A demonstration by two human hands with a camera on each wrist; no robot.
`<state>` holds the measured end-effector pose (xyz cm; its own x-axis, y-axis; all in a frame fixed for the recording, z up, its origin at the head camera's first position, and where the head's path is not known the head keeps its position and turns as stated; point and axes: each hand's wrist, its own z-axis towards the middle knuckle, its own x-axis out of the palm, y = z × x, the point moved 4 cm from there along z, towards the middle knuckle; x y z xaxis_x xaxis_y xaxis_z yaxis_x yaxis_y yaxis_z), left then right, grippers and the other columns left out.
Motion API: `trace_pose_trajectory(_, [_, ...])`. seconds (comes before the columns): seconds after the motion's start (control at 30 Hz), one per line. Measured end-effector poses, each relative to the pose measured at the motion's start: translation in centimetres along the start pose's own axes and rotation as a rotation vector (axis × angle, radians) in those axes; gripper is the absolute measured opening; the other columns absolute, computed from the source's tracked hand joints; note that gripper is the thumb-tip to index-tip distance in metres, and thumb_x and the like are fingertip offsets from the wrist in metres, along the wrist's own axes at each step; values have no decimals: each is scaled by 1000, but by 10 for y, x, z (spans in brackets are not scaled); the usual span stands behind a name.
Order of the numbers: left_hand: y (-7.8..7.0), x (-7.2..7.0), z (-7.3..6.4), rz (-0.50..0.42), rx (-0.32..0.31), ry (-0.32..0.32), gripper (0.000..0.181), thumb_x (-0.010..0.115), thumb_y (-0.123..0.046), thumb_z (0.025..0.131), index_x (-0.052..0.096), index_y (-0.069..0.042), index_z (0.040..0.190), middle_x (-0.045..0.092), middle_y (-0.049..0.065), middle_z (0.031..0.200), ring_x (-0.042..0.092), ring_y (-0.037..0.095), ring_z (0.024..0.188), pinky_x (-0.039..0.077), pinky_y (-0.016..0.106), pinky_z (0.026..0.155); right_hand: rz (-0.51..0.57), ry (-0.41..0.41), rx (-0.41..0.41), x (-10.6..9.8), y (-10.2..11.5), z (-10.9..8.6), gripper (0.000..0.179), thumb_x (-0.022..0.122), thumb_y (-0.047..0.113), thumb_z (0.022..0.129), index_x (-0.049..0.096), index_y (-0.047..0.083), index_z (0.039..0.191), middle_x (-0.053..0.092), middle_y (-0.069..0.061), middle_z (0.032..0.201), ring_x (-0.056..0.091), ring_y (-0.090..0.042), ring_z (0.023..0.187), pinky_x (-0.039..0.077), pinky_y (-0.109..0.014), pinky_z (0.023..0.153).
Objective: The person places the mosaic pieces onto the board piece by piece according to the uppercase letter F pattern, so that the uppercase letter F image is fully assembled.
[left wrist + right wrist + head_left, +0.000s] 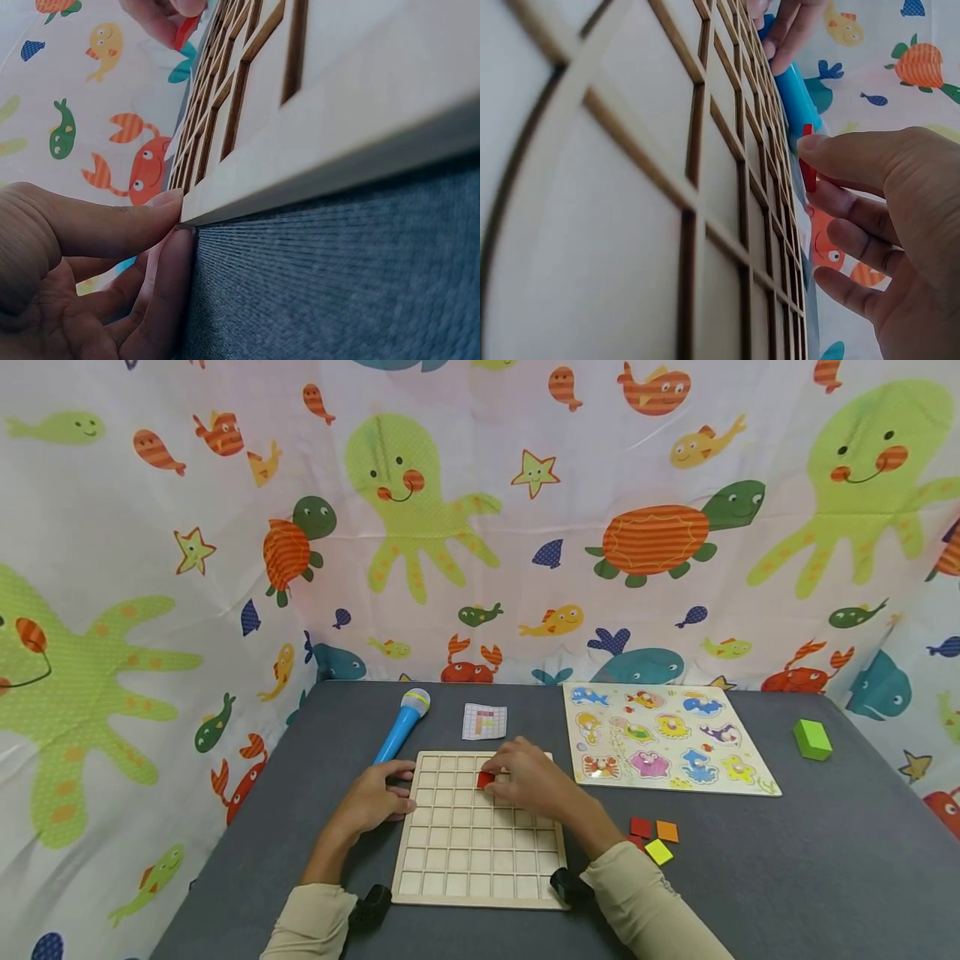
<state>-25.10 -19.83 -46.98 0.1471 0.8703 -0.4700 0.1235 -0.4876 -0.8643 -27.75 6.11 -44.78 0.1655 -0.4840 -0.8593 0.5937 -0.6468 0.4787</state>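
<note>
A wooden grid board (480,901) with square cells lies on the dark table between both hands. Its left edge is pinched by my left hand (375,797), thumb on top and fingers against the side, as the left wrist view shows. Between thumb and fingertips, my right hand (528,781) holds a small red square tile (808,159) over the upper cells of the board. In the right wrist view the tile stands on edge, tilted up from the grid. Beside the right forearm lie loose tiles: red (641,827), orange (667,832) and yellow (658,852), with another red one partly covered.
A blue toy microphone (394,733) lies left of the board's top. Behind the board is a small paper card (470,732) with a coloured grid pattern. To the right sit a sea-animal puzzle board (731,706) and a green block (812,739). A printed curtain (465,552) hangs behind.
</note>
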Motion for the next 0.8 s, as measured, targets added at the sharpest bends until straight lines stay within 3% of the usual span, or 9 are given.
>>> trace_pose_trajectory(0.23, [0,0,0,-6,0,-4,61,77,8,89,61,-3,147,63,16,133,71,23,103,66,39,78,32,2,17,4,5,9,21,78,18,95,82,9,114,73,-4,109,56,-21,103,51,-39,85])
trace_pose_trajectory(0.6, [0,1,3,-22,-2,-3,61,77,8,89,61,-4,147,62,16,134,70,23,103,66,37,77,-2,1,58,16,8,20,20,81,20,94,83,10,112,73,-2,107,57,-21,103,49,-42,88])
trace_pose_trajectory(0.8, [1,1,1,-9,-6,-5,61,77,8,90,61,-4,147,63,15,134,70,22,103,66,37,78,-22,-13,31,21,11,24,18,80,20,94,84,11,110,74,-1,106,58,-20,101,50,-42,86])
